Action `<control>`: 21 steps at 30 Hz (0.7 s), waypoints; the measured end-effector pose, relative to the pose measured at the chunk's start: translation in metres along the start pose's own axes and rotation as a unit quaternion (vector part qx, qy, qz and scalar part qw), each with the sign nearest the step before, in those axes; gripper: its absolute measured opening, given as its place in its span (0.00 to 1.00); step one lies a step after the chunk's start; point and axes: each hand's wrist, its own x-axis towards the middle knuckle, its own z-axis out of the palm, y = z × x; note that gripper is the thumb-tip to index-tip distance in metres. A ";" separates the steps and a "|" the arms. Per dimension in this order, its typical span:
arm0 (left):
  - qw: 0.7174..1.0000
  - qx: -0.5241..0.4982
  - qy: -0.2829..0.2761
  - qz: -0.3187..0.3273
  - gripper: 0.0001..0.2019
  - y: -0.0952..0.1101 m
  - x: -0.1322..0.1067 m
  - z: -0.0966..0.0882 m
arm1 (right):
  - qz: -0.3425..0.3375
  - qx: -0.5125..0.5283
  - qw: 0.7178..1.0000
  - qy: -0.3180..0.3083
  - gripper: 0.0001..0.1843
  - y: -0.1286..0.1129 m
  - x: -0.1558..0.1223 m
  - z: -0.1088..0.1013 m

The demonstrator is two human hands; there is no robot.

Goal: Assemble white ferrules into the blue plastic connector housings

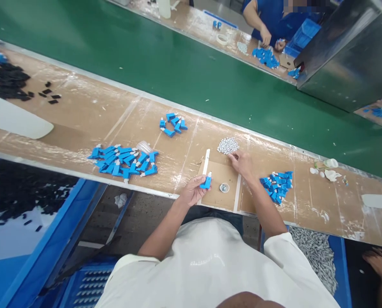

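Observation:
Between the fingers of my left hand is a small blue plastic part with a white tip pointing up. My right hand reaches to the near edge of a pile of small grey pieces; its fingertips are pinched together, and whatever they grip is too small to make out. A small round clear cup with something metallic in it sits on a cardboard sheet between my hands. Right of my right forearm lies a heap of blue parts.
Further blue parts lie in a large heap and a small group to the left. Black pieces are piled far left. Beyond the bench runs a green conveyor belt. Across it, a co-worker's hand handles blue parts.

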 end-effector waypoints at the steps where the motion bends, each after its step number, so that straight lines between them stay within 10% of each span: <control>1: 1.000 -0.001 0.002 -0.001 0.05 0.000 -0.002 0.002 | 0.016 -0.017 1.000 -0.013 0.16 -0.003 -0.001 0.000; 21: 0.999 -0.001 0.033 -0.036 0.05 0.001 -0.016 0.013 | 0.069 0.036 0.994 -0.073 0.09 -0.025 -0.005 -0.023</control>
